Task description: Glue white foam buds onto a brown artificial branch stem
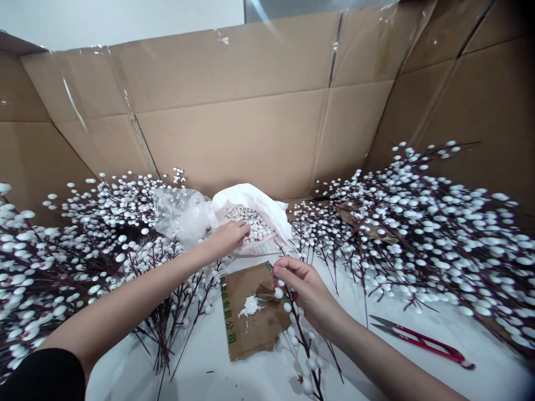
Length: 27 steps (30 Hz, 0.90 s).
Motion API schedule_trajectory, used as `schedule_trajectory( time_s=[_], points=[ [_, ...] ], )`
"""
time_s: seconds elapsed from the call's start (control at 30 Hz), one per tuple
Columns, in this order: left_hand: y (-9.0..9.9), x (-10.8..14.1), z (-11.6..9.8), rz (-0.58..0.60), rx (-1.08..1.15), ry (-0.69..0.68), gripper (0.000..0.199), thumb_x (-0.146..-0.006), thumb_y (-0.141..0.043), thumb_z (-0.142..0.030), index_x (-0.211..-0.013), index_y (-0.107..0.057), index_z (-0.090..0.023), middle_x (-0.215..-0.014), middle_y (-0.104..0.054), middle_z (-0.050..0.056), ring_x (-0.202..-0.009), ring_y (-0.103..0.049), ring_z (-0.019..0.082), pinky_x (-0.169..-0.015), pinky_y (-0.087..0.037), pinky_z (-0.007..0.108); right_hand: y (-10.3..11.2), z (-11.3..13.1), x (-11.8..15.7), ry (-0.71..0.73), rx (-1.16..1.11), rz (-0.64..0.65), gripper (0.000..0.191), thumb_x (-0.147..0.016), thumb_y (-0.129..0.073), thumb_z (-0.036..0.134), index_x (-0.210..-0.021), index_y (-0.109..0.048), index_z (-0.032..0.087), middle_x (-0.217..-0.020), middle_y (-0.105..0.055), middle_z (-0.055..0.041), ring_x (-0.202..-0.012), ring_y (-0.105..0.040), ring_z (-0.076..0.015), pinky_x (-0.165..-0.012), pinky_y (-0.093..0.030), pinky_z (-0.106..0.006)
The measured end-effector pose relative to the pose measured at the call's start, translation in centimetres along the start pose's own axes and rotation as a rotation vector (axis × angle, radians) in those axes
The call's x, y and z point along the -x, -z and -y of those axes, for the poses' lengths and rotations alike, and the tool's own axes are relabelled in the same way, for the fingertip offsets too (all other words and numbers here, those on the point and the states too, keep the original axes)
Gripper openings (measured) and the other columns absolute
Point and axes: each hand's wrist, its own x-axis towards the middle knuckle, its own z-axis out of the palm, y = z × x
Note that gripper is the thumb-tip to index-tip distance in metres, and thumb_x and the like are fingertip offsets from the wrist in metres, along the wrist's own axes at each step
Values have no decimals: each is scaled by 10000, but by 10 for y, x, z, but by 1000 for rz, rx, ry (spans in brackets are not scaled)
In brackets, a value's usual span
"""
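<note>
My left hand [229, 239] reaches to an open white bag [246, 195] of loose white berries [253, 223]. Its fingers are drawn together at the berries' near edge; what they pinch, if anything, is hidden. Between thumb and fingers, my right hand [307, 289] grips a dark-stemmed artificial berry branch [301, 334], which slants down toward the bottom edge with white berries along it. Left of that hand, a brown cardboard piece [240, 340] with green printed characters lies on the white table. A blob of white paste [251, 305] sits on the cardboard.
Red-handled thread snips [426, 341] lie at the right. Heaps of berry branches fill the left side [104, 223] and right side [438, 223]. A clear plastic bag [179, 214] adjoins the white bag. Tall cardboard walls [234, 133] enclose the back and sides.
</note>
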Motion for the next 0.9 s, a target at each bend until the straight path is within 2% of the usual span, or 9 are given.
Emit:
schedule_trajectory(
  time_s=[0.07, 0.17, 0.23, 0.27, 0.4, 0.47, 0.57, 0.73, 0.9],
  points=[
    [7, 16, -15, -75, 129, -5, 218, -892, -475, -68, -1028, -628, -140, -1081, -637, 91, -965, -635, 167, -866, -524, 317, 0, 1, 1, 5, 2, 4, 313, -780, -690, 478, -726, -559, 200, -643, -543, 16, -556, -419, -117, -522, -300, -246],
    [13, 47, -42, -129, 358, 12, 262, -969, -372, -170, -1103, -594, -134, -1106, -641, 97, -873, -677, 115, -792, -548, 251, -1, 1, 3, 17, 20, 22, 304, -804, -670, 460, -718, -556, 192, -640, -548, 15, -574, -438, -117, -543, -309, -245],
    [14, 67, -59, -194, 834, 104, 208, -911, -553, -251, -1068, -630, -139, -1082, -664, 92, -887, -689, 147, -816, -550, 274, -2, 1, 5, 24, 36, 38, 292, -818, -660, 453, -730, -575, 188, -646, -557, 15, -583, -451, -116, -562, -322, -245],
    [13, 75, -65, -214, 988, 150, 214, -877, -610, -270, -1048, -647, -146, -1053, -676, 81, -879, -692, 153, -818, -550, 278, -2, 2, 5, 25, 46, 46, 285, -818, -658, 452, -741, -592, 186, -654, -565, 12, -589, -461, -117, -571, -331, -246],
    [8, 93, -81, -240, 1330, 318, 282, -814, -714, -326, -1035, -660, -159, -872, -714, 46, -845, -695, 165, -840, -553, 298, -4, 3, 6, 38, 133, 70, 282, -815, -651, 445, -739, -633, 174, -670, -578, -1, -613, -485, -128, -585, -352, -249],
    [6, 94, -85, -203, 1423, 359, 305, -813, -724, -352, -1036, -649, -159, -805, -723, 36, -831, -698, 163, -846, -560, 304, -5, 3, 6, 44, 170, 78, 278, -822, -640, 427, -715, -623, 170, -664, -580, -1, -609, -477, -122, -582, -348, -243],
    [3, 94, -88, -158, 1507, 343, 267, -818, -725, -360, -989, -663, -165, -818, -731, 32, -835, -705, 157, -842, -568, 293, -4, 2, 5, 35, 183, 85, 258, -824, -620, 393, -694, -603, 170, -643, -565, 8, -588, -454, -112, -567, -339, -235],
    [-3, 95, -89, -120, 1534, 335, 216, -813, -735, -331, -954, -694, -172, -847, -730, 26, -834, -708, 153, -833, -577, 284, -1, -3, 1, 59, 228, 92, 204, -796, -601, 317, -649, -586, 176, -630, -550, 14, -579, -460, -111, -567, -363, -233],
    [-6, 95, -88, -121, 1536, 342, 229, -777, -768, -322, -933, -713, -163, -808, -732, 38, -777, -709, 159, -802, -590, 296, 1, -7, 0, 28, 250, 114, 215, -809, -592, 343, -663, -561, 188, -615, -566, 17, -523, -494, -109, -504, -359, -229]
  ],
)
